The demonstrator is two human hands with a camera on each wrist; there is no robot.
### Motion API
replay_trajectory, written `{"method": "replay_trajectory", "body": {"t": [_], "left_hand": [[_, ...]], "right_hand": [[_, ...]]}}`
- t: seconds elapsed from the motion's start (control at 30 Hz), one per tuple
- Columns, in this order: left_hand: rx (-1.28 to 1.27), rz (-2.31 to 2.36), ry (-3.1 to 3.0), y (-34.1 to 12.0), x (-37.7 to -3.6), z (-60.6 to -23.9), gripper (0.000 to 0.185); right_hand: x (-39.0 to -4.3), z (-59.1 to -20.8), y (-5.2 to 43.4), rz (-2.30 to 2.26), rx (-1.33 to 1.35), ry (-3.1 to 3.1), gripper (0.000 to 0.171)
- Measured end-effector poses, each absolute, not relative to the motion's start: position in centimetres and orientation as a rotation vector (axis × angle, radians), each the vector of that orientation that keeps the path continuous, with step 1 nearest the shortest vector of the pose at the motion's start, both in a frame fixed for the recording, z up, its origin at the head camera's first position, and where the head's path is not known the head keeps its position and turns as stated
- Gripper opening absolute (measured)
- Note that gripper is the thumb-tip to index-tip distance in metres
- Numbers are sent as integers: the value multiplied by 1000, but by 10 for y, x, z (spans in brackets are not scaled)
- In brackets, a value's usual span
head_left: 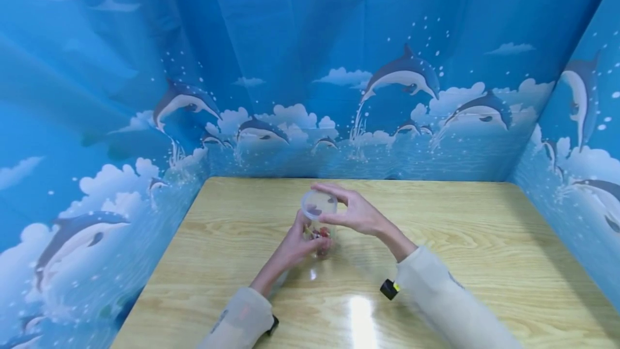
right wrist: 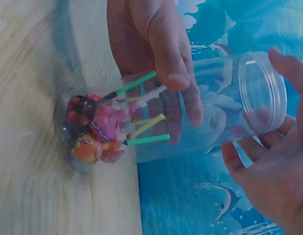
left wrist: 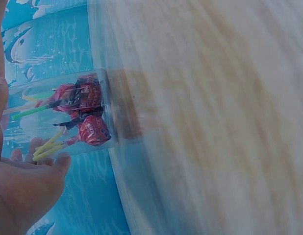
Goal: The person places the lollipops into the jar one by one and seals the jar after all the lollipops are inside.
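Observation:
A clear plastic jar (head_left: 319,236) stands upright on the wooden table (head_left: 465,241), near the middle. It holds several wrapped lollipops (right wrist: 100,129), red, pink and orange, with green and yellow sticks. My left hand (head_left: 296,245) grips the jar's body from the left, its fingers (right wrist: 166,54) wrapped across the clear wall. My right hand (head_left: 334,206) comes from above and its curled fingers (right wrist: 289,66) hold the clear round lid (right wrist: 262,93) at the jar's mouth. In the left wrist view the lollipops (left wrist: 85,115) show through the jar beside my palm.
Blue dolphin-print curtains (head_left: 310,96) wall in the table at the back, left and right. Bare tabletop lies all around the jar. A small black wrist camera (head_left: 389,288) sits on my right sleeve.

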State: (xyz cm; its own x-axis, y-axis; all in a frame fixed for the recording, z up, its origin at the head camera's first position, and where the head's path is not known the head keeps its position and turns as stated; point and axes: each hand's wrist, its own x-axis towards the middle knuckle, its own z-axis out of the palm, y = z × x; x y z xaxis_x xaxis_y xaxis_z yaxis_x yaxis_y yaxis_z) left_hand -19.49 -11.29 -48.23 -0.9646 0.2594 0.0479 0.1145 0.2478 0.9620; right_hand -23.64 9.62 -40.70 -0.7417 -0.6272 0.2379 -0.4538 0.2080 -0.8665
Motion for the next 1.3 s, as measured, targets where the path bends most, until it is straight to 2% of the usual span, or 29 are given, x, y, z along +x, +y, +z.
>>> {"method": "replay_trajectory", "body": {"t": [0.17, 0.6, 0.9, 1.07, 1.17, 1.3], "left_hand": [[357, 1809, 2391, -113, -195, -482, 95], [425, 1828, 2441, -113, -194, -484, 80], [385, 1830, 2442, -112, -192, -483, 84], [364, 1853, 2394, -112, -192, -483, 85], [359, 1856, 2397, -112, -192, -483, 88], [350, 1832, 2424, -112, -193, -482, 91]], "right_hand": [[-224, -409, 90, -1643, -953, 2420, 71], [-194, -418, 56, -1888, -638, 2849, 82], [-189, -419, 53, -1877, -546, 2865, 84], [-191, -414, 69, -1906, -632, 2701, 76], [-200, -411, 83, -1905, -773, 2597, 69], [-221, -404, 101, -1736, -926, 2505, 71]]}}
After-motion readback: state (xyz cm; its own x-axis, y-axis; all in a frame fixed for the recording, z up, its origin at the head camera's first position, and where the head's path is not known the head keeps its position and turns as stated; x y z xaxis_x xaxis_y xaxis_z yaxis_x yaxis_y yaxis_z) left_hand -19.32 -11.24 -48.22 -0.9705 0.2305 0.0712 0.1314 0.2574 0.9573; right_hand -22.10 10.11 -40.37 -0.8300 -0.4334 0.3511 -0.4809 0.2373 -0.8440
